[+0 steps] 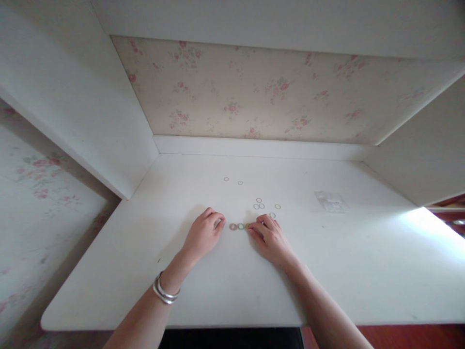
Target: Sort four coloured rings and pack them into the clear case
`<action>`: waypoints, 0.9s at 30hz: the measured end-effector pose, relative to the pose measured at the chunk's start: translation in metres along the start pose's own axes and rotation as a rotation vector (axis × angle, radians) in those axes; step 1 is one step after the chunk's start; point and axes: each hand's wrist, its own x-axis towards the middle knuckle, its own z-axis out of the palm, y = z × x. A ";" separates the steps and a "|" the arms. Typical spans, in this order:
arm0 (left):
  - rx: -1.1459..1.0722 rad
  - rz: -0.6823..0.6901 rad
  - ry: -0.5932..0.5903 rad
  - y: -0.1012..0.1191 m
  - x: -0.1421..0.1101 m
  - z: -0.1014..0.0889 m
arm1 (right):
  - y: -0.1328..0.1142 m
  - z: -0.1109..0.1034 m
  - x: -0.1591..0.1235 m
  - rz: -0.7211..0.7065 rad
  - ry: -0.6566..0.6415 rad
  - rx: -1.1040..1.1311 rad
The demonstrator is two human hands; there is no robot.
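A short row of small rings lies on the white desk [225, 281]: a pinkish ring stack [233, 227], a greenish ring stack [240, 226] and a yellow ring [247, 226]. My right hand [269, 241] has its thumb and fingertips closed on the yellow ring, partly hiding it. Just left of the row, my left hand [204, 232] is curled with thumb and index tips together, and no ring shows in it. Close behind my right hand lies a dark greenish ring [272, 215]. A loose yellow ring [278, 206] is a little farther back.
Three pale rings, one of them a pale ring [259, 200], touch in a cluster. Two more lie farther back, including a thin ring [226, 179]. A clear plastic bag [331, 201] rests at right. White panels [134, 121] and a flowered wall [240, 92] enclose the desk.
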 end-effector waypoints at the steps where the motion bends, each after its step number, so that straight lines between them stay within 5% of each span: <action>1: 0.004 -0.001 -0.002 0.000 0.000 0.000 | 0.000 0.000 0.000 -0.002 0.003 -0.006; 27: 0.024 0.000 0.003 -0.001 0.000 0.003 | -0.006 0.000 0.002 0.015 0.048 -0.078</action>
